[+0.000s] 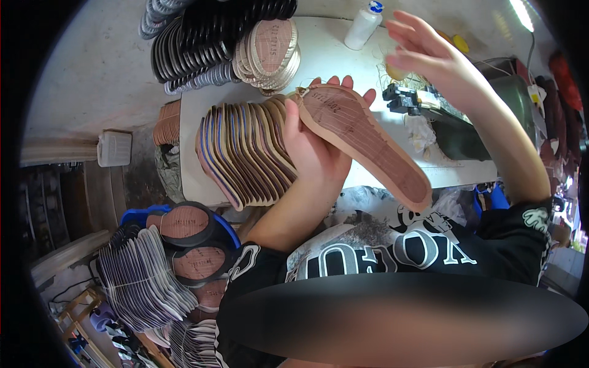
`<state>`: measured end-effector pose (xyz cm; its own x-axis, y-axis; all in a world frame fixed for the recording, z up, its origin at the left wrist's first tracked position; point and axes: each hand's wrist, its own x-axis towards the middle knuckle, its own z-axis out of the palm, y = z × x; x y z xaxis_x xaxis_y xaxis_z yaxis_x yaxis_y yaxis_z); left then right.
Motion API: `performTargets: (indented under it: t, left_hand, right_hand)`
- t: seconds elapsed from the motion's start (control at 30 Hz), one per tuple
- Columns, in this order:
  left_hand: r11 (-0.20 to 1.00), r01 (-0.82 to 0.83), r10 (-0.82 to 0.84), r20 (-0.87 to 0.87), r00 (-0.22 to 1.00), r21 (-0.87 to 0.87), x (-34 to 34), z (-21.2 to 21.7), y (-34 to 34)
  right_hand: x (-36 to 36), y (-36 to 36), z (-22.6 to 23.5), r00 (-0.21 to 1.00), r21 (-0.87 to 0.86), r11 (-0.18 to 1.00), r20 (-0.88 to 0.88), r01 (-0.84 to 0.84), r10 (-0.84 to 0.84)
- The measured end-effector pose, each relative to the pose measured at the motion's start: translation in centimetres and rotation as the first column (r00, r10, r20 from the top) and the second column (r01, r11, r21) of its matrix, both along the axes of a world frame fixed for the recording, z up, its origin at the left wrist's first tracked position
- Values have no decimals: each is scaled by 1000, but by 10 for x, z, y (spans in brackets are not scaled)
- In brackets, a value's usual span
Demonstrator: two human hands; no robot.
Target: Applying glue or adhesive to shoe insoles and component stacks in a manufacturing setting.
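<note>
My left hand [316,147] grips a brown shoe insole [371,144] with a lighter edge, its sole side turned up. The thumb lies along one rim, and the fingertips show past the far edge at the wide end. The narrow end slants down toward my shirt. Up and to the right, my right hand [426,52] is raised, fingers stretched and apart, with nothing seen in it. Beneath it is a small black machine head [402,98]. Left of my left hand, a row of insoles [245,153] stands on edge on the white table [211,187].
Behind the row lie beige insoles [270,52] beside black stacked ones [190,46]. A white bottle [363,27] with a blue cap stands at the back. At lower left, a blue tub [230,236] and tied insole bundles [144,282] sit below table height.
</note>
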<state>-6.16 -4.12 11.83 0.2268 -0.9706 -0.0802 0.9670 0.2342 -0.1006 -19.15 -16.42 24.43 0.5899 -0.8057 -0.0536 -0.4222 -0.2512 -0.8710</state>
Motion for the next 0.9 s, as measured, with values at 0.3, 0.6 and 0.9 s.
performTargets:
  t: [0.3, 0.6, 0.9]
  left_hand:
    - [972, -66, 41, -114, 993, -226, -16, 25, 20]
    - [885, 7, 198, 389, 900, -466, -58, 33, 28]
    - [818, 105, 267, 536, 801, -565, -86, 49, 42]
  right_hand:
    - [-81, 97, 19, 963, 671, 725, -60, -155, 262]
    - [-153, 119, 46, 971, 115, 989, 212, 91, -114]
    - [-181, 120, 64, 981, -102, 988, 170, 115, -97]
